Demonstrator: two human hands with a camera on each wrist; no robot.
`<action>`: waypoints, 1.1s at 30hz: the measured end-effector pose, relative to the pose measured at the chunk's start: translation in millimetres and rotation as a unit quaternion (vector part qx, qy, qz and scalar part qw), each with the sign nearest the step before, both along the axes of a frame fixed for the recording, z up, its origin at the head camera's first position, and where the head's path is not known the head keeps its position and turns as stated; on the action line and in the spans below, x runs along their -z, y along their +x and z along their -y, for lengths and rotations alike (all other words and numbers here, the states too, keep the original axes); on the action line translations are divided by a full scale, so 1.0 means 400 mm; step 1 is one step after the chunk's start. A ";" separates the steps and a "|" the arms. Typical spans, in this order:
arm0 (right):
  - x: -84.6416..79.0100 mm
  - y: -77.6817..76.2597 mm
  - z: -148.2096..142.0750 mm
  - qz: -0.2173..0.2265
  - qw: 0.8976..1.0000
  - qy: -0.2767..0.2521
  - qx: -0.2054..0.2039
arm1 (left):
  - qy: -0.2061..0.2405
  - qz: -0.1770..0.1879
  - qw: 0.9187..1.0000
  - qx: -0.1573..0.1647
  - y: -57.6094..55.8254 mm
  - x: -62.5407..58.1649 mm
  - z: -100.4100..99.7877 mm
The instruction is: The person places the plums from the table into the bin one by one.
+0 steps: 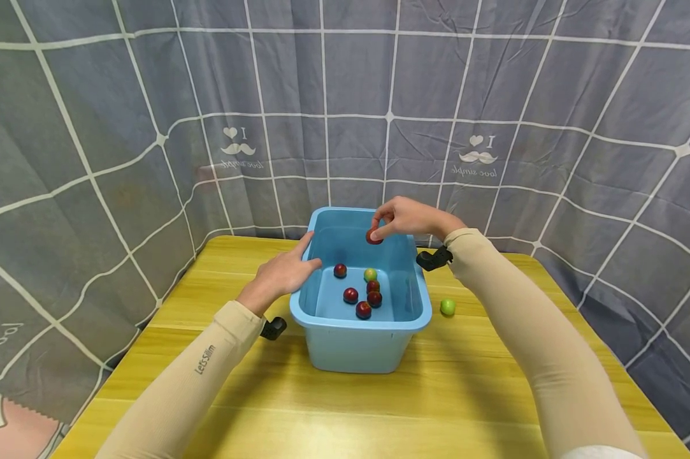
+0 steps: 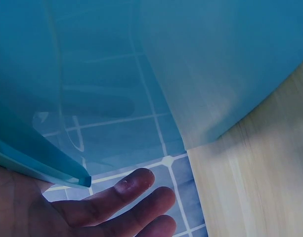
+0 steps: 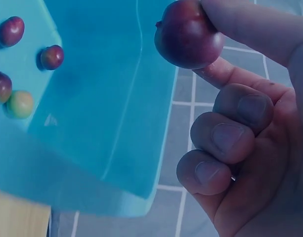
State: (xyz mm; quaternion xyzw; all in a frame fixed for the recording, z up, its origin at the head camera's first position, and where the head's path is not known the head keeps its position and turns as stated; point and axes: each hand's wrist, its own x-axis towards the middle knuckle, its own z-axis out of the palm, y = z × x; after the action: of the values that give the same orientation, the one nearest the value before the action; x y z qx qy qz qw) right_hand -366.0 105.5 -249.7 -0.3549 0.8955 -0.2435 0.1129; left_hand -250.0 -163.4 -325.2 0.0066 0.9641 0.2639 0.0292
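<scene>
A light blue plastic bin (image 1: 353,350) stands on the table with several dark red plums (image 1: 364,310) and one yellow-green plum (image 1: 370,275) on its floor. Over the bin's right side, my right hand (image 1: 410,215) pinches a dark red plum (image 3: 188,37) between thumb and index finger. The other three fingers curl toward the palm in the right wrist view. On the bin's left rim rests my left hand (image 1: 284,273), thumb over the edge. Its relaxed fingers (image 2: 131,187) extend outside the wall in the left wrist view.
A bright green plum (image 1: 448,307) lies on the wooden table (image 1: 345,414), right of the bin. Grey curtains (image 1: 356,76) with white grid lines hang behind the table and along its sides. Black wrist devices (image 1: 273,328) are worn on both forearms.
</scene>
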 end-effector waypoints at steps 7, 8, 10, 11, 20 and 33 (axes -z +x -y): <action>0.009 -0.013 0.047 0.005 1.000 0.027 -0.012 | -0.001 -0.002 1.000 -0.003 0.001 0.000 0.000; 0.011 -0.015 0.053 0.005 0.999 0.030 -0.013 | -0.001 -0.003 1.000 -0.003 0.001 0.000 0.000; 0.017 -0.018 0.064 0.009 0.999 0.035 -0.014 | 0.000 -0.002 1.000 -0.003 0.002 0.000 0.000; 0.020 -0.020 0.069 0.012 0.999 0.038 -0.014 | -0.001 -0.002 1.000 -0.003 0.002 0.000 0.000; 0.047 -0.035 0.093 0.025 0.997 0.069 -0.010 | -0.003 -0.001 1.000 -0.003 0.002 0.000 -0.002; 0.055 -0.050 0.072 0.021 0.998 0.062 -0.007 | -0.001 0.006 1.000 -0.004 0.003 -0.002 0.000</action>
State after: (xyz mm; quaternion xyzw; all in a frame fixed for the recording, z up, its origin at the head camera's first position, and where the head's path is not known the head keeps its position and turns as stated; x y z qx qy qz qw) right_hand -386.2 76.7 -271.6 -0.3486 0.9037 -0.1939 0.1555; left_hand -248.7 -163.3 -324.4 0.0014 0.9642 0.2631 0.0337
